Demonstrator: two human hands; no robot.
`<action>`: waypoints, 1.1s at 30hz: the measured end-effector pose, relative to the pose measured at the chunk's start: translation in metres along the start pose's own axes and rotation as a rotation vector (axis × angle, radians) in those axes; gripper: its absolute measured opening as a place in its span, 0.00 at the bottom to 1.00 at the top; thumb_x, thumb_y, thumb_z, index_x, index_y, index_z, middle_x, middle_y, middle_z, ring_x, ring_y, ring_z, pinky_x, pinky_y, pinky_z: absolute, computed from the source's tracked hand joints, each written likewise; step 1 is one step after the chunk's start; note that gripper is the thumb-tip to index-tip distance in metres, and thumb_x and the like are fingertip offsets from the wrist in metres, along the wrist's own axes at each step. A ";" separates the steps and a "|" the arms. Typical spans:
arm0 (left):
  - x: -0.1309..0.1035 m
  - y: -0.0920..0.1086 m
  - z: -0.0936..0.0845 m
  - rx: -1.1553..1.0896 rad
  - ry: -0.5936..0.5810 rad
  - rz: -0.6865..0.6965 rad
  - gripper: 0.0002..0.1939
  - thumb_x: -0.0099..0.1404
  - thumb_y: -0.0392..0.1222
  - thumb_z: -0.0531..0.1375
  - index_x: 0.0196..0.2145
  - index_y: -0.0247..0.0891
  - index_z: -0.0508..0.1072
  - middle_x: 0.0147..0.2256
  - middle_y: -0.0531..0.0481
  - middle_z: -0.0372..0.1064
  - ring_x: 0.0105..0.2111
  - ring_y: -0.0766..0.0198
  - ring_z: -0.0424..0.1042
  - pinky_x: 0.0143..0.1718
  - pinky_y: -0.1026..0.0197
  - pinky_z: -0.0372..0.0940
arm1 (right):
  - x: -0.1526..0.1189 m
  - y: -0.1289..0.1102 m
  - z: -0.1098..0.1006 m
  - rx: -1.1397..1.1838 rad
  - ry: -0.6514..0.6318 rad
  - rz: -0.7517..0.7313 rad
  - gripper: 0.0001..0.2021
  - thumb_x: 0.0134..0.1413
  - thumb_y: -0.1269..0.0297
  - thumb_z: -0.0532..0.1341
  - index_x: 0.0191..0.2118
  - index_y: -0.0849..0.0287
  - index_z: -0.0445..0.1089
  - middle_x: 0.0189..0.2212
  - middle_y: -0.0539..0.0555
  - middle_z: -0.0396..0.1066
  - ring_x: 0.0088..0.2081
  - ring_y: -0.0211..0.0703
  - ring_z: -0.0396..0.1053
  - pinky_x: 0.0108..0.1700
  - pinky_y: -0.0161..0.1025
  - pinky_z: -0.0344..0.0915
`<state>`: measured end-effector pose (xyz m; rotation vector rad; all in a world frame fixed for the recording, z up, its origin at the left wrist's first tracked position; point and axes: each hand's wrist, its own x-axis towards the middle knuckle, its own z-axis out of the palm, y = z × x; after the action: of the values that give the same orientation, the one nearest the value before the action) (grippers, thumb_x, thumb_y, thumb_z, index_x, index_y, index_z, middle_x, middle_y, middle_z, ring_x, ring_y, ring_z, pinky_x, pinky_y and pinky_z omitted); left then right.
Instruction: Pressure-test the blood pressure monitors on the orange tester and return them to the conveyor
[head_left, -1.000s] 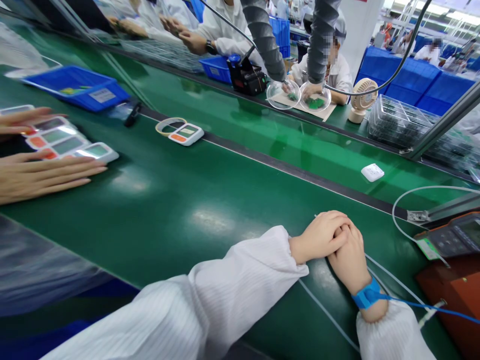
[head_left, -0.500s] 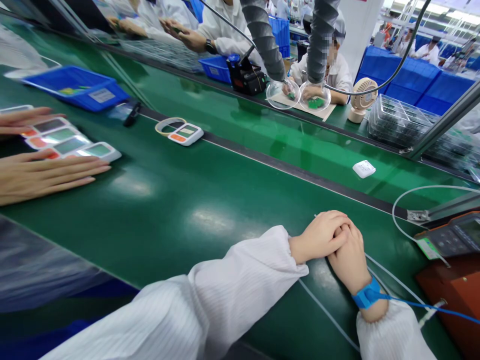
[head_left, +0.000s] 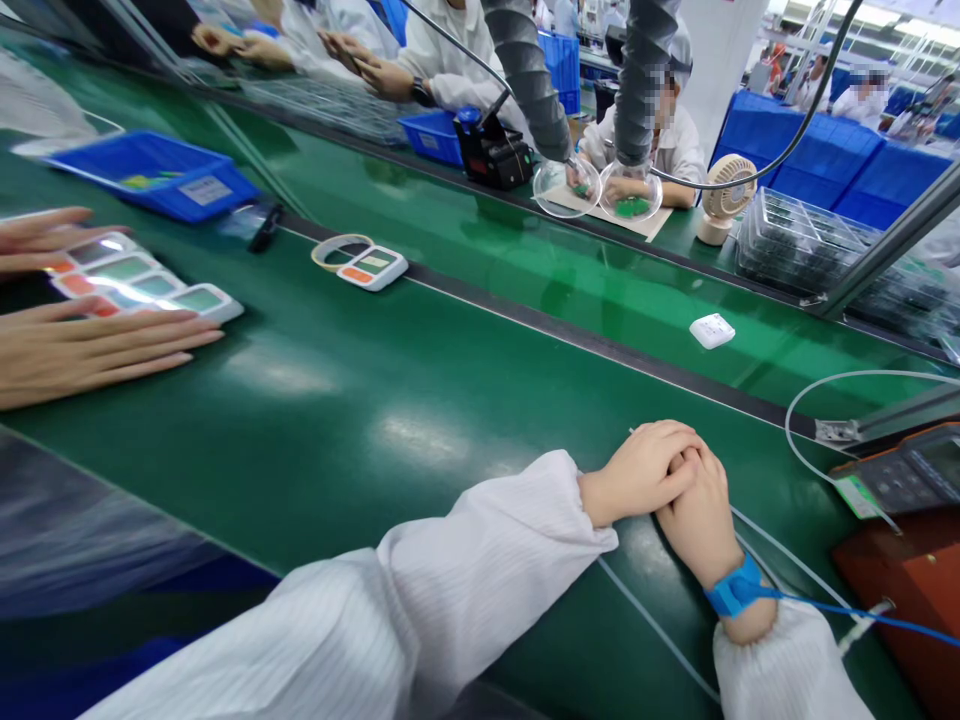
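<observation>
My left hand (head_left: 637,470) lies over my right hand (head_left: 697,515), its fingers wrapped across the other's knuckles. Both rest together on the green work surface (head_left: 420,390). The fingers of my right hand are mostly hidden under the left, and I cannot tell whether they hold anything. A blue wrist strap (head_left: 735,587) with a blue cord circles my right wrist. The thin tip of something pale (head_left: 632,431) pokes out beside my left hand. A thin white cable (head_left: 660,628) runs beneath my forearms.
Another person's hands (head_left: 97,350) press on a row of white devices (head_left: 202,298) at left. One white device (head_left: 375,268) stands by a tape roll (head_left: 341,250). A white piece (head_left: 712,330) lies on the green belt (head_left: 600,300). A meter (head_left: 907,465) stands at right.
The white piece on the belt has shifted a little to the left. My two hands have stayed where they were. Across the belt, a co-worker's hands have moved slightly.
</observation>
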<state>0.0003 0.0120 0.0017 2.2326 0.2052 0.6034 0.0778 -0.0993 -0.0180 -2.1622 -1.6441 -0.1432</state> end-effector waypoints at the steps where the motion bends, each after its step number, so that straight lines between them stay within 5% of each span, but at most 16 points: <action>1: 0.000 0.000 0.000 -0.001 0.000 0.000 0.14 0.67 0.39 0.52 0.46 0.37 0.73 0.48 0.43 0.73 0.51 0.54 0.70 0.56 0.50 0.64 | 0.000 0.000 0.000 0.000 0.001 0.001 0.19 0.60 0.68 0.54 0.56 0.63 0.69 0.52 0.63 0.70 0.58 0.57 0.61 0.59 0.54 0.58; 33: -0.001 0.000 0.001 -0.006 0.003 -0.004 0.14 0.67 0.40 0.52 0.46 0.37 0.73 0.49 0.43 0.73 0.52 0.55 0.70 0.56 0.50 0.64 | 0.000 0.007 0.002 -0.012 -0.068 -0.029 0.19 0.60 0.67 0.55 0.56 0.61 0.69 0.55 0.62 0.69 0.59 0.58 0.61 0.59 0.55 0.59</action>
<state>-0.0001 0.0116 0.0009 2.2252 0.2093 0.6049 0.0843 -0.1004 -0.0215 -2.1752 -1.7164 -0.0898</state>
